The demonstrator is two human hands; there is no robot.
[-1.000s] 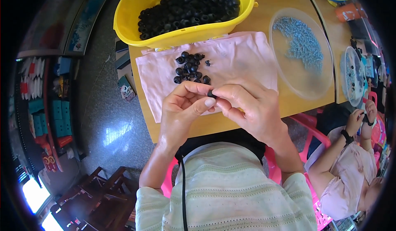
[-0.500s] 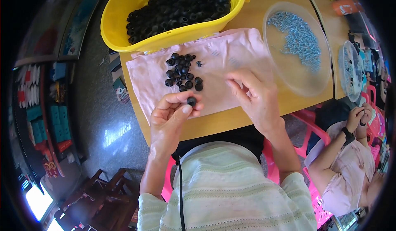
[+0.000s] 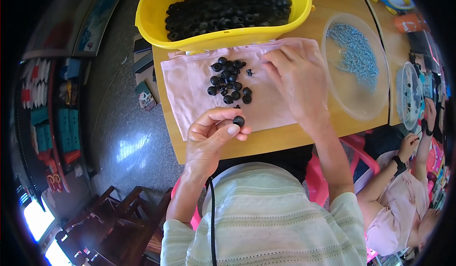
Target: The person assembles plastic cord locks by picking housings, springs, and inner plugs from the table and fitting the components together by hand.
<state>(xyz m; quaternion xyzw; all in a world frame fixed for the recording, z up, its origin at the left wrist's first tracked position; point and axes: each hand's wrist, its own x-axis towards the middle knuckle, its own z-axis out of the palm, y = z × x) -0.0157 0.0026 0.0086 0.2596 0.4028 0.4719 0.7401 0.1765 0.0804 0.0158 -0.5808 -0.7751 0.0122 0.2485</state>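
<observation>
Head view, sole entry.

Item: my left hand [image 3: 209, 135], lower centre of the frame. Thumb and fingers closed in a light pinch on one round black piece [image 3: 239, 121], held near the fingertips, above the near part of the pink cloth [image 3: 185, 90]. Risk: a smooth, rounded surface and a grip on the tips alone; a squeeze off-centre could shoot it out, perhaps over the table [image 3: 273, 140] edge into my lap.

Item: my right hand [image 3: 299, 83], right of centre, over the cloth. Fingers half curled, thumb near the forefinger; whether anything sits between them I cannot tell. Risk: a careless sweep leftward could knock the small black bit [image 3: 250, 72] lying apart beside the pile.

Item: loose pile of black pieces [image 3: 232, 78], centre, on the cloth. Risk: round shapes on creased fabric; a tug or a brushing sleeve might set them rolling.

Item: yellow tub [image 3: 223, 37], top centre, heaped with more black pieces. Risk: a knock could spill some down among the pile, mixing the two lots.

Item: clear round tray [image 3: 354, 97], upper right, with small blue pieces [image 3: 356, 52]. Risk: low-walled by the look of it; my right forearm swinging outward might tip or scatter them.
</observation>
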